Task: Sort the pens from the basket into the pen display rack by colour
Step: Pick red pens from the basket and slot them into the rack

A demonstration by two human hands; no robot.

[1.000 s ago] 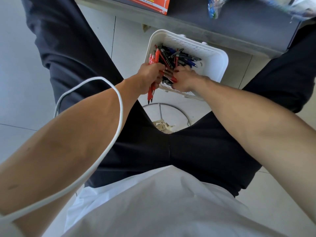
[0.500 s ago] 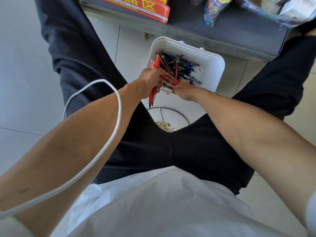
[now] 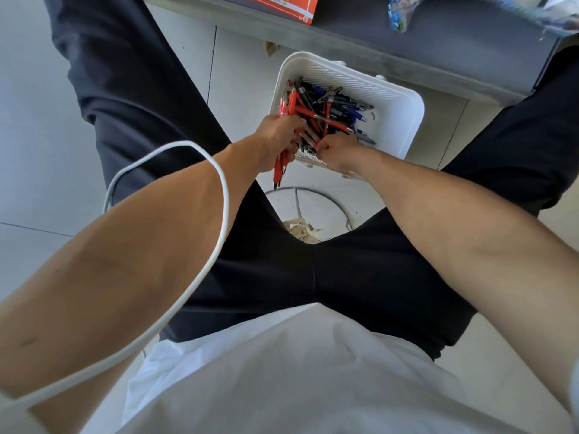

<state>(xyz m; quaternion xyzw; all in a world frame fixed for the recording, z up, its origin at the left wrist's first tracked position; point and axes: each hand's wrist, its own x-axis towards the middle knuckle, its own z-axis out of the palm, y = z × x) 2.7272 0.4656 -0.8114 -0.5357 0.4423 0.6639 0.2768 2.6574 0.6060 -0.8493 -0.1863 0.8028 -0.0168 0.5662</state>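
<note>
Two hands work at the basket (image 3: 407,126) of pens, a red bunch in the left

The left grip (image 3: 275,139) is closed tight round a bundle of red pens (image 3: 279,170), whose tips poke out below the fist and whose caps stand above it at the basket's near left corner. The right grip (image 3: 340,151) has its fingers curled down into the loose pens (image 3: 335,111) at the near rim; I cannot tell whether it has hold of one. The white basket sits on the tiled floor (image 3: 37,136) between the person's legs, holding mixed red, blue and black pens. A white cable (image 3: 223,195) loops over the left forearm
</note>
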